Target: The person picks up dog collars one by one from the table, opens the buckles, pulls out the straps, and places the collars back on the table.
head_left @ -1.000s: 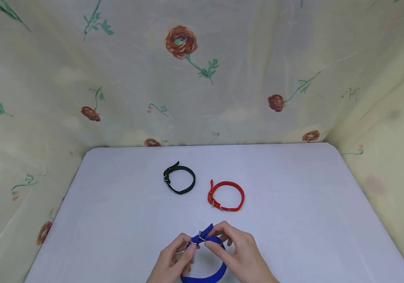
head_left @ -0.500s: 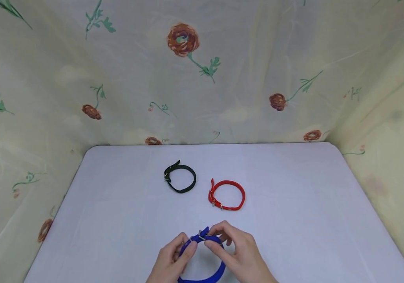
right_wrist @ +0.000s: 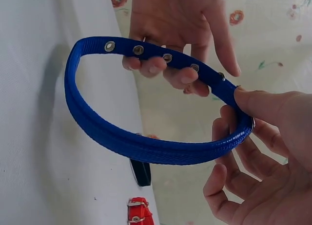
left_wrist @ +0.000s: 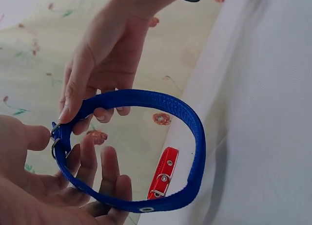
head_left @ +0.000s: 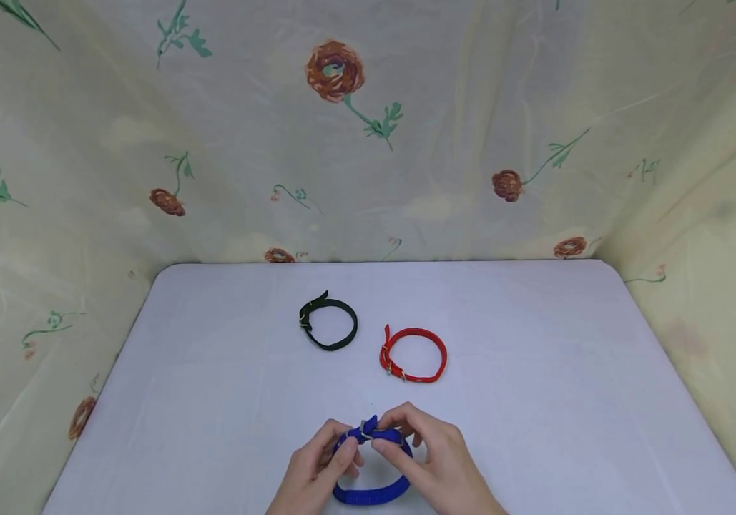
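Note:
A blue collar [head_left: 373, 496] with metal eyelets and a buckle [head_left: 368, 429] is held up as a loop near the front of the table. My left hand [head_left: 313, 466] grips its left side, thumb beside the buckle and fingers behind the strap. On the other side of the buckle, my right hand [head_left: 437, 458] pinches the strap between thumb and index finger. A short strap tip [head_left: 370, 422] pokes out above the buckle. In the right wrist view the row of eyelets [right_wrist: 138, 50] runs past my left fingers [right_wrist: 153, 65].
A red collar [head_left: 441, 357], buckled into a ring, lies just beyond my hands on the white table [head_left: 567, 400]. Farther back and left lies a similar dark green or black collar [head_left: 353, 325]. Flower-printed cloth [head_left: 419, 207] hangs around the back and sides.
The blue strap's free tip now sticks out less past the buckle. The loop's lower edge dipped, then rose. My left fingers have shifted slightly along the strap; the right hand stays nearly still.

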The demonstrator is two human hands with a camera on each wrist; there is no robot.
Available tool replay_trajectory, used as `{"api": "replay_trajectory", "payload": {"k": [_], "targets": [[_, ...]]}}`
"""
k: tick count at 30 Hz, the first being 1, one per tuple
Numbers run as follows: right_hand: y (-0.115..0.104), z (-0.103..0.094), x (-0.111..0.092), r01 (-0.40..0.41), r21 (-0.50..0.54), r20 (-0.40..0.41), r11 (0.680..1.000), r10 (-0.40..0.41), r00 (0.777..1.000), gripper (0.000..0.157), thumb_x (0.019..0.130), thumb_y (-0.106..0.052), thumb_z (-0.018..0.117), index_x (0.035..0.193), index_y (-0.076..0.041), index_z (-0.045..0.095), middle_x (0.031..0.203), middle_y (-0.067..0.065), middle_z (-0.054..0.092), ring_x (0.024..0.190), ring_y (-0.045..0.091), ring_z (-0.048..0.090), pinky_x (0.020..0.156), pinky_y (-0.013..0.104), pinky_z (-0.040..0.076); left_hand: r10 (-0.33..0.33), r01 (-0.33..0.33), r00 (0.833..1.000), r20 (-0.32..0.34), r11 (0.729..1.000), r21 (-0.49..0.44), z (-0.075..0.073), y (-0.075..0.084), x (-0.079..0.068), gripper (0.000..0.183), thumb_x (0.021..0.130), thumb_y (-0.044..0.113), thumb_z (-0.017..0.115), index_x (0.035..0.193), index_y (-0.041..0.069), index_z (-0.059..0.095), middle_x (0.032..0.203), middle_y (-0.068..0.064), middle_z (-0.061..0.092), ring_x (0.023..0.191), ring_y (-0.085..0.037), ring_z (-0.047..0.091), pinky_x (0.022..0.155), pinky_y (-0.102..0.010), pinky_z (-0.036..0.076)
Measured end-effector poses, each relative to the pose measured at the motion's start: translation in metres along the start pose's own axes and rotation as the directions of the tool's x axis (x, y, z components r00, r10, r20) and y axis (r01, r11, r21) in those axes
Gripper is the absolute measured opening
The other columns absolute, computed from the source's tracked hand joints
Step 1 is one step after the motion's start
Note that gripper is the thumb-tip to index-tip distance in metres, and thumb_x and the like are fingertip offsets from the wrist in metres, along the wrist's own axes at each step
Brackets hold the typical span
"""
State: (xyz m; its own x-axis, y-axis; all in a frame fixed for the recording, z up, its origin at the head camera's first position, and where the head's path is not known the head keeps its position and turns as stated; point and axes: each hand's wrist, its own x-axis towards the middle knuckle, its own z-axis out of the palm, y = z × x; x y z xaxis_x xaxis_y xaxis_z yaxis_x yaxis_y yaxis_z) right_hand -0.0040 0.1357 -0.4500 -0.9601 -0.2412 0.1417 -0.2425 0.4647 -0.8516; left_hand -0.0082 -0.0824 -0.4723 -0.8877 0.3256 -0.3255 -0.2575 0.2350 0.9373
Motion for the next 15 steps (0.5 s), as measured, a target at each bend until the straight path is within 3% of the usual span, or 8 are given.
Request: {"api": "replay_trajectory", "payload": {"k": [3,8,15], "targets": [[0.0,0.0014,0.0,0.02,-0.001,-0.005,1.0,-0.02,1.0,0.01,0.103,-0.036,0.075,0.109,-0.034,0.067,0.1,-0.023,0.074,0.085,-0.002,0.066,0.075,0.022,0.053,-0.002,0.002,1.0,-0.016,1.0,-0.028,0.0002,0.0002,-0.0002,0.039,0.112,0.042,0.056,0.124,0.006,0.065,0.1,-0.006,0.072,0.094,-0.018,0.069,0.083,-0.028,0.056],[-0.0008,0.0011,-0.0007,0.024,-0.006,-0.009,1.0,-0.024,1.0,0.01,0.103,-0.035,0.075,0.109,-0.034,0.067,0.099,-0.023,0.074,0.085,-0.002,0.065,0.075,0.022,0.053,-0.038,0.036,0.998,-0.044,0.998,-0.045,0.0007,0.0005,-0.0006,0.034,0.112,0.037,0.056,0.121,0.005,0.065,0.097,-0.005,0.065,0.087,-0.017,0.062,0.077,-0.028,0.05],[-0.0017,-0.0015,0.0002,-0.021,-0.013,-0.016,1.0,0.02,1.0,0.011,0.102,-0.039,0.075,0.11,-0.035,0.068,0.098,-0.024,0.073,0.084,-0.002,0.064,0.074,0.024,0.054,-0.074,0.072,0.993,-0.092,0.997,-0.026,0.0033,0.0027,-0.0005,0.039,0.108,0.046,0.063,0.112,0.007,0.062,0.083,-0.001,0.058,0.074,-0.013,0.053,0.064,-0.023,0.042]]}}
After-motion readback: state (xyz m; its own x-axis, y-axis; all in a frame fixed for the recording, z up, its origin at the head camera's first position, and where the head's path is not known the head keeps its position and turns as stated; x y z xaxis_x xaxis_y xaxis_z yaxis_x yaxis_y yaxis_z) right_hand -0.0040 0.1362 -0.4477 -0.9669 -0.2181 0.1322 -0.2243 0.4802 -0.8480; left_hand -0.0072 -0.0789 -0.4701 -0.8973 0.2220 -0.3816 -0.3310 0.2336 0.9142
